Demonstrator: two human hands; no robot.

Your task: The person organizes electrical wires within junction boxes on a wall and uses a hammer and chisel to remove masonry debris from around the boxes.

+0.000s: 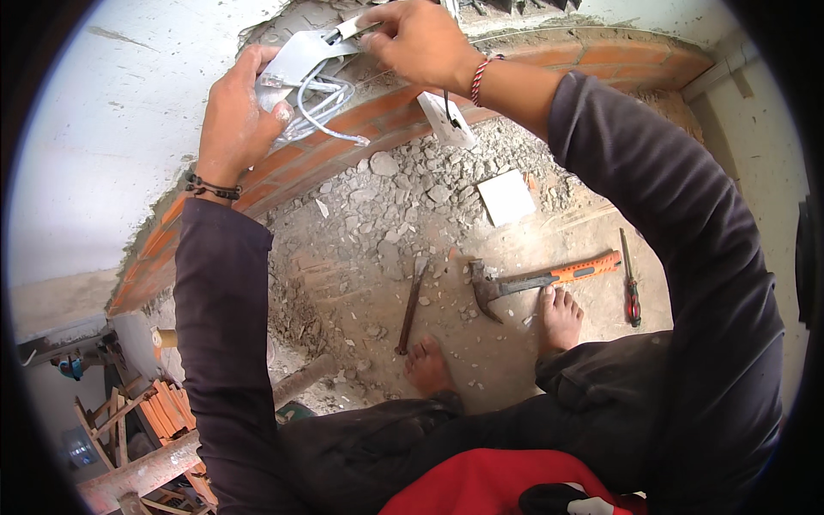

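At the top of the head view both my hands are raised against the wall. My left hand [236, 116] is closed round a white flat piece [302, 57] and a loosely coiled pale network cable [319, 107]; a clear plug hangs at the cable's free end. To its right, my right hand [425, 43] pinches a short white tube-like piece [348, 28] with dark wire at its end. What exactly this piece is, I cannot tell. Below my right wrist, a white socket plate [446, 120] hangs by a dark wire.
Exposed brick [292, 172] curves under the white wall. Rubble [386, 193] covers the floor, with a white square plate [507, 197], a chisel [414, 305], an orange-handled claw hammer [536, 279] and a screwdriver [631, 283] near my bare feet. Bricks [167, 412] and wood lie lower left.
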